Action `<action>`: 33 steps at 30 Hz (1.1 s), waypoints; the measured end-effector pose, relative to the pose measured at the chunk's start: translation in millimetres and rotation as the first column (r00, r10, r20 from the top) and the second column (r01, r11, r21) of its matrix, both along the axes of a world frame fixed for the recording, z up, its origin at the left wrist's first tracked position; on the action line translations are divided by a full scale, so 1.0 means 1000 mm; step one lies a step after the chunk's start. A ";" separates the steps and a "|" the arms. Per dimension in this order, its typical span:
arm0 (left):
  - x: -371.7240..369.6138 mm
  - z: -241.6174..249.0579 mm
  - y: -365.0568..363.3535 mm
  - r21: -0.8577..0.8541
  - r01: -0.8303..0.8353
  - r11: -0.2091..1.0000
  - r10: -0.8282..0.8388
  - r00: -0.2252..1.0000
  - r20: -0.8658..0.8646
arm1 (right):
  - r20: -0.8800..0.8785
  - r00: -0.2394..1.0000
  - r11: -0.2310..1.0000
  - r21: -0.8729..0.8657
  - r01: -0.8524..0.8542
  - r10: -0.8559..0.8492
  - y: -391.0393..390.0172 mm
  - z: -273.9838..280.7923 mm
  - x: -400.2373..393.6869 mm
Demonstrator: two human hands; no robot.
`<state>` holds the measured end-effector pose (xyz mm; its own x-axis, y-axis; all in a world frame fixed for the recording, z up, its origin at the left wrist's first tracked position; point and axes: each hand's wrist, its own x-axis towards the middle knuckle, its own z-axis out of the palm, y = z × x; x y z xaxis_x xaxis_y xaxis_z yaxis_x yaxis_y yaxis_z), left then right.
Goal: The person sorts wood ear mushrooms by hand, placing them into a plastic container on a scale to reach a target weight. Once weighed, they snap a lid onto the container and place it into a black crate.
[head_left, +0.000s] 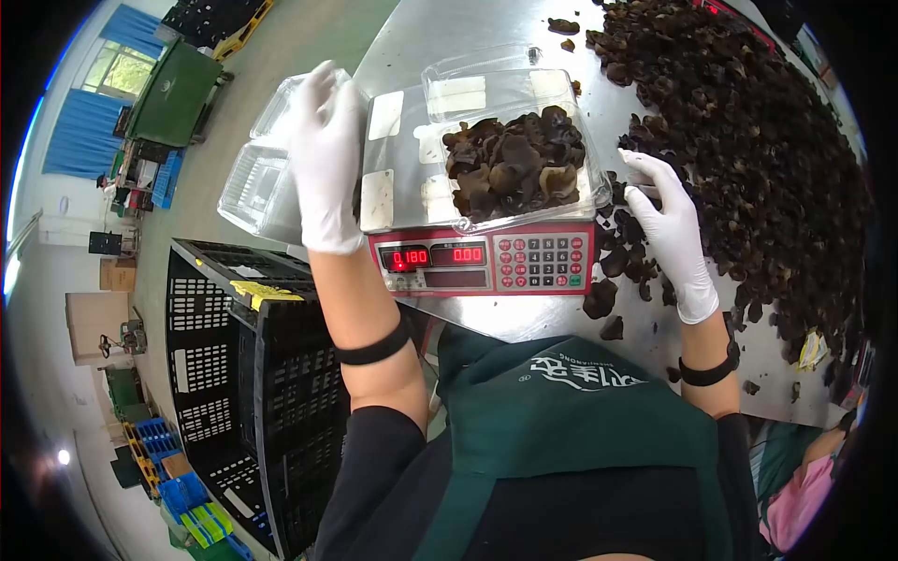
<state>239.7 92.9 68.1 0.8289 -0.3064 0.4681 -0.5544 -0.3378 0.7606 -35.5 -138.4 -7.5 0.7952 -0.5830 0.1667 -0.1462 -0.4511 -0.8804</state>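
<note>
A clear plastic clamshell box point(599, 182) sits open on the digital scale point(482, 259), holding a heap of dark wood ear mushrooms point(514, 164). Red digits on the scale read 0.180 and 0.00. My left hand point(327, 154), in a white glove, is raised at the scale's left edge with its fingers stretched out, in front of more clear plastic boxes point(257, 187). Just right of the filled box, my gloved right hand point(672, 229) hovers over loose mushrooms, thumb and fingers apart. Nothing shows between its fingers.
A large pile of wood ear mushrooms point(758, 140) covers the right side of the metal table point(402, 47). Black plastic crates point(253, 374) stand at the lower left beside the table. A person's pink sleeve point(800, 496) shows at the lower right.
</note>
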 end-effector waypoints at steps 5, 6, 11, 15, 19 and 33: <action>0.041 -0.031 -0.064 0.659 -0.047 0.751 0.099 0.994 -0.041 | 0.070 0.995 0.994 -0.097 -0.058 0.065 0.004 0.003 0.003; 0.041 -0.036 -0.075 0.743 -0.031 0.668 0.075 0.997 -0.026 | 0.039 0.997 0.995 -0.078 -0.056 0.059 0.006 0.006 0.003; 0.047 -0.052 -0.077 0.327 0.138 0.935 -0.082 0.981 -0.178 | 0.039 0.997 0.991 -0.124 -0.055 0.060 0.002 0.006 0.004; -0.014 -0.008 -0.038 -0.091 0.267 0.959 -0.280 0.942 -0.186 | 0.041 0.998 0.999 0.011 -0.039 0.038 -0.008 0.008 0.003; -0.075 -0.008 0.009 0.249 0.285 0.926 -0.330 0.930 0.161 | 0.073 0.996 0.992 0.108 -0.067 0.060 -0.009 0.023 0.011; -0.097 -0.049 0.033 -0.225 0.401 0.888 -0.432 0.559 -0.707 | 0.056 0.912 0.727 0.585 -0.360 0.406 -0.008 0.014 0.032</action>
